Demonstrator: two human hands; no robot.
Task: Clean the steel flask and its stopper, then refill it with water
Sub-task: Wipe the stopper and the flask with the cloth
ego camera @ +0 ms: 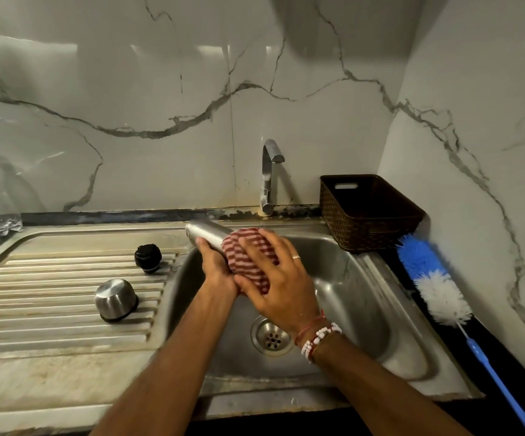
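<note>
Flask (206, 233) tilted over sink (352, 278) | left hand (215, 265) grips its body | right hand (278, 281) clasps striped cloth (244, 250) round it | black stopper (148, 258) lies on drainboard (50, 313)

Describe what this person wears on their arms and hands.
No sleeves are in view. The right hand has a thin pale ring on one finger; its wrist carries a red thread and a bracelet of white beads. The left hand wears nothing visible.

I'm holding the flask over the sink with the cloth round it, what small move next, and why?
Probably slide the right hand and striped cloth toward the bare end of the flask, which the left hand grips; the cloth covers only the near part.
</note>
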